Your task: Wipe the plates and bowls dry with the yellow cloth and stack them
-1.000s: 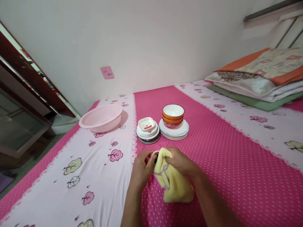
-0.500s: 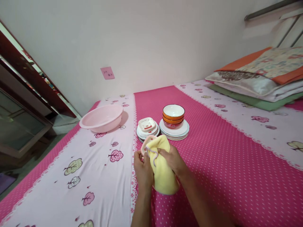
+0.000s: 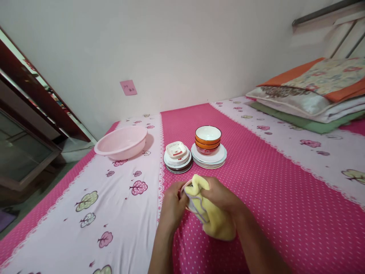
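My left hand (image 3: pixel 171 205) grips the edge of a small pink-rimmed dish (image 3: pixel 186 189), which is mostly hidden. My right hand (image 3: pixel 221 196) presses a yellow cloth (image 3: pixel 216 224) with a purple hem over that dish, fingers closed on the cloth. Both hands hover low over the pink dotted sheet (image 3: pixel 273 198). Just beyond them stand a stack of small plates with a square dish on top (image 3: pixel 177 156) and a stack of white plates (image 3: pixel 209 158) carrying orange bowls (image 3: pixel 208 137).
A pink plastic basin (image 3: pixel 121 141) sits at the back left on the tree-patterned sheet. Folded bedding (image 3: pixel 313 95) is piled at the far right. A wall runs behind, and dark wooden furniture (image 3: pixel 25 114) stands left of the bed.
The hands, raised with the dish half a second ago, have come back down toward me, and the cloth has shifted over the dish. The stacks and basin have not moved.
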Tool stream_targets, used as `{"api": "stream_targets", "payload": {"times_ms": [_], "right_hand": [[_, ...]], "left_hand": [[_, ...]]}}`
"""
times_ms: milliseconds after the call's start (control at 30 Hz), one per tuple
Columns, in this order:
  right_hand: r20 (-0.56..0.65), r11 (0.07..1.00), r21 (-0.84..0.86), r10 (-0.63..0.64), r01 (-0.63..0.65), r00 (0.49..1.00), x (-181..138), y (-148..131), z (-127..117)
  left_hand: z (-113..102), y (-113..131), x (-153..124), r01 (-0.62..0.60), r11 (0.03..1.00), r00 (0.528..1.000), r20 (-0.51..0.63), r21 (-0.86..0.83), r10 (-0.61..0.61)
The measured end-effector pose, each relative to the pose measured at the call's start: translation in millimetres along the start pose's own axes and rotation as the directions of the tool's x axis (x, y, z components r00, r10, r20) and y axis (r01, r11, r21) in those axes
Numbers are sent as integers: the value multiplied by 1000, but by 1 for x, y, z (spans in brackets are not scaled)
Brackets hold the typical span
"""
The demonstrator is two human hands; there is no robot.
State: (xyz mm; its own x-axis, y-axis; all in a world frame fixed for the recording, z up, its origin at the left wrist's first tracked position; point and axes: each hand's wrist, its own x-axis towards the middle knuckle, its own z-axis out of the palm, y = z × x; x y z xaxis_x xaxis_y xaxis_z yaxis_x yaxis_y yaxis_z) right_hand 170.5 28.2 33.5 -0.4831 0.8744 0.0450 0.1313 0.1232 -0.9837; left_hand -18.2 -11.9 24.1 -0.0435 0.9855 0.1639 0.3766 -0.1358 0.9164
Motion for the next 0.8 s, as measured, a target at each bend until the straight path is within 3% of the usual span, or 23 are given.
{"api": "stream_targets", "payload": {"times_ms": [67,167,300,433,567,700,800], "right_hand": [[-42,997,-81,4,-8,999,1,1,0],[-240,993,-117,-30,2,970,10,8,4],[-394,998,44,-16,36,919,23,18,15],[-295,989,146,32,12,955,23,24,20],[-191,990,52,136,-129,972,12,17,7],[-71,974,25,227,-226,971,-1,3,-13],[-90,964,-79,248,-255,965,-3,9,-24]], "left_hand": [[3,-3,0,0,999,999,-51,-40,-2],[14,-8,1,85,972,975,-181,-217,-126],[30,-14,2,149,912,934,-249,-381,-256],[36,-16,2,167,874,903,-286,-457,-322],[34,-17,3,191,874,902,-271,-447,-336],[23,-25,4,188,891,870,-351,-414,-347],[9,-37,6,195,888,829,-415,-416,-376]]}}
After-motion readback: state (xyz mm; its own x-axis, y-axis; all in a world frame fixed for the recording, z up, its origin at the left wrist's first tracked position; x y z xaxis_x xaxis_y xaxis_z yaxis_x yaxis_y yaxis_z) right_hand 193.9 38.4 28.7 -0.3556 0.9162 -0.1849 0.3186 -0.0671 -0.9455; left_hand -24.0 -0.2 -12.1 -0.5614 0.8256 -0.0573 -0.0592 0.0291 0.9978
